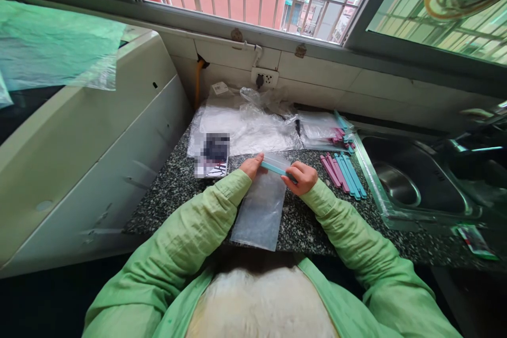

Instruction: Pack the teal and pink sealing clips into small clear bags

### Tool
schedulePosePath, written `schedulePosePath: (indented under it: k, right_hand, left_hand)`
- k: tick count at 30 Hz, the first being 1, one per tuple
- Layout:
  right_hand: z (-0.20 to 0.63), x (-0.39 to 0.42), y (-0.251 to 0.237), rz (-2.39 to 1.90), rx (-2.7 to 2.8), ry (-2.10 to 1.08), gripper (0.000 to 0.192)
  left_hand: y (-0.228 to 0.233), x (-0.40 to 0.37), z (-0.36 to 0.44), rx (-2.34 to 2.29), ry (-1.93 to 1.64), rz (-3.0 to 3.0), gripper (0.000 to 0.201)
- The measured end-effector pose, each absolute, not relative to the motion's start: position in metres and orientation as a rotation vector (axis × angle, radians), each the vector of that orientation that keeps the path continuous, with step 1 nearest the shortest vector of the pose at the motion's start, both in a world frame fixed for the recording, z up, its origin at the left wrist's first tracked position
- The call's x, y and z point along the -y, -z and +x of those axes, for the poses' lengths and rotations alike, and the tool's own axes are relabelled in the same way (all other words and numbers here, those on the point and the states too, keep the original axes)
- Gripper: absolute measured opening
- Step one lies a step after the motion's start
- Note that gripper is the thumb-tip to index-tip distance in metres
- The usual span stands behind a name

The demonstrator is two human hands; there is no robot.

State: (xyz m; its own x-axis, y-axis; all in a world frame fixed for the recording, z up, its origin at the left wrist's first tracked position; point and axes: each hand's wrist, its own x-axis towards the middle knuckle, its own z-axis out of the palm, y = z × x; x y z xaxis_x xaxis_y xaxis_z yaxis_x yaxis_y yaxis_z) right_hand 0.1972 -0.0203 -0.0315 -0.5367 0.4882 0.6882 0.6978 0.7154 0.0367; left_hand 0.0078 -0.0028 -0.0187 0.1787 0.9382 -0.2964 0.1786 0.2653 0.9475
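Between my hands a light blue bag clip (272, 167) lies across the upper part of a clear plastic bag (259, 214). The bag hangs down toward the counter's front edge. My left hand (252, 167) pinches the clip's left end. At the other end, the curled fingers of my right hand (302, 177) grip the clip. Whether the clip is fastened, I cannot tell. To the right of my right hand lie several pink bag clips (335, 173) and several blue bag clips (350, 175), side by side.
Behind my hands are crumpled plastic bags (245, 124) and a clear packet with more clips (322, 129). A pixelated card (214, 156) lies left. A sink (415, 174) is at right, a white appliance (130, 132) at left. Dark speckled counter (170, 190) underneath.
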Motion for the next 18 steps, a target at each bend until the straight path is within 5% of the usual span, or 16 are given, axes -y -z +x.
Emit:
schedulePosePath:
  k: [18]
  right_hand:
    - [0.199,0.022,0.029,-0.769,2.216,0.312,0.012]
  left_hand:
    - [0.025,0.005,0.007,-1.135,-0.871,1.262,0.058]
